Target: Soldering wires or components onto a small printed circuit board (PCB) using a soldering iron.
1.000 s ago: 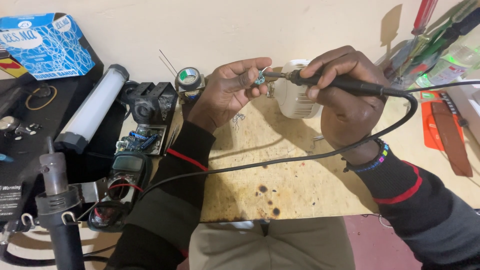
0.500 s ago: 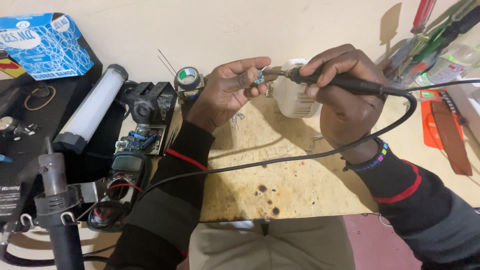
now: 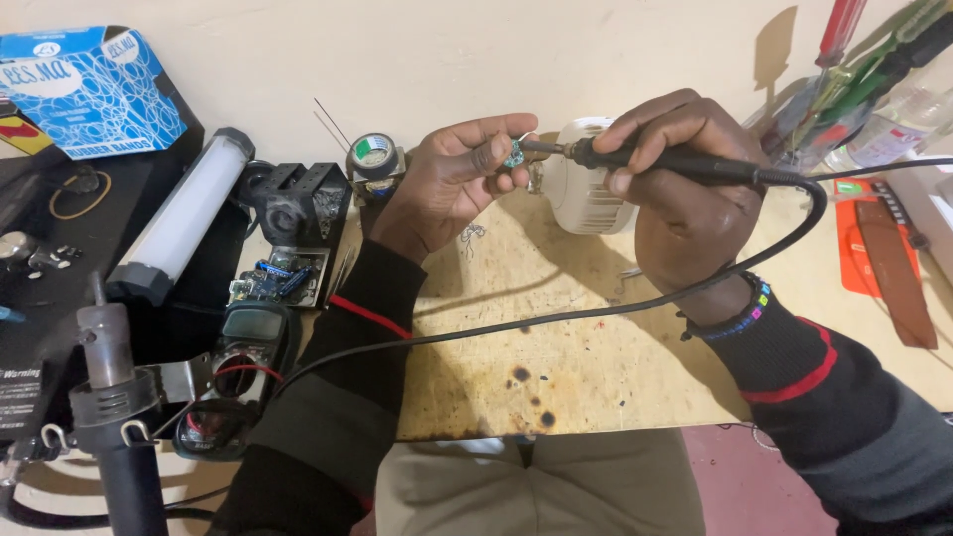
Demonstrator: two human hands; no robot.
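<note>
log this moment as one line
left hand: pinches small part | right hand: holds soldering iron, tip at part | above wooden board

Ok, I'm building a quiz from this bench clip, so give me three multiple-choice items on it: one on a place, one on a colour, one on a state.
1. Where is the white tube lamp?
A. left of the hands
B. right of the hands
C. on the person's lap

2. What colour is the soldering iron handle?
A. yellow
B. black
C. white

3. How does the left hand hold the small part?
A. flat on the palm
B. pinched at the fingertips
C. not at all

Key: 1 A, the lamp lies at the left of the bench. 2 B, the grip in the right hand is black. 3 B, thumb and finger close on it at the iron's tip.
</note>
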